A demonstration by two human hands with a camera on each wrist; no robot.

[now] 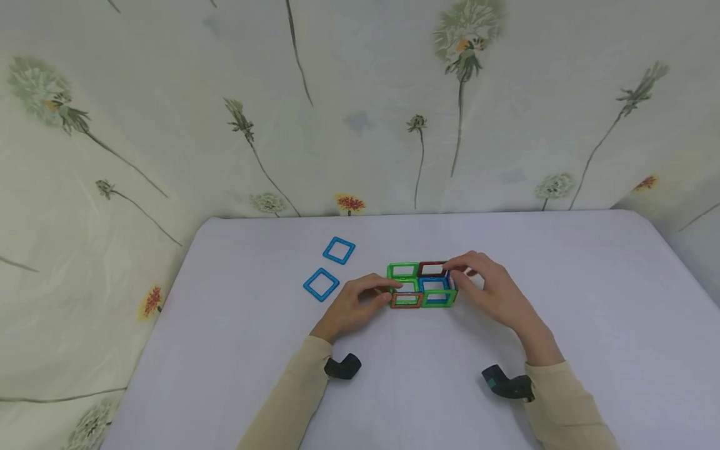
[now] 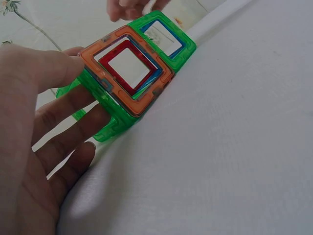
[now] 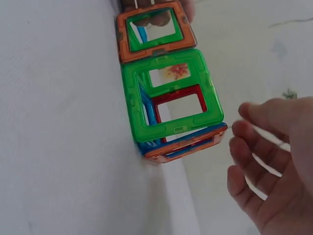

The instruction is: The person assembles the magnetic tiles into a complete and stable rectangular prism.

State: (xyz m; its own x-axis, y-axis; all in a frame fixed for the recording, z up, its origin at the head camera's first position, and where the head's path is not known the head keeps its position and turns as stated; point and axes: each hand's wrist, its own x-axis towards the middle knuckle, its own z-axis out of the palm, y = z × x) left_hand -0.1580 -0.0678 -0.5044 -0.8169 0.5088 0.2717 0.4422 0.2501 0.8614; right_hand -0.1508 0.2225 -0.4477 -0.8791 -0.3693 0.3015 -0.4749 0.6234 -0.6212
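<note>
A low, open-topped box of square magnetic tiles (image 1: 406,306) stands on the table in the head view, two tiles long. Its front wall pairs an orange tile (image 2: 159,92) with a green tile (image 3: 133,103); a dark red tile (image 1: 432,264) shows at the back. My left hand (image 1: 354,306) grips the box's left end, thumb at the orange tile's corner and fingers against the green end wall. Beside the right end, with its blue and orange tiles (image 3: 190,147), my right hand (image 1: 495,290) holds nothing. Its loosely bent fingers are apart from the box in the right wrist view.
Two loose blue square tiles, a nearer one (image 1: 312,294) and a farther one (image 1: 329,246), lie flat left of the box. A white cloth covers the table (image 1: 394,387). Behind it hangs a flower-print curtain (image 1: 360,156). Both wrists carry a black camera (image 1: 343,367).
</note>
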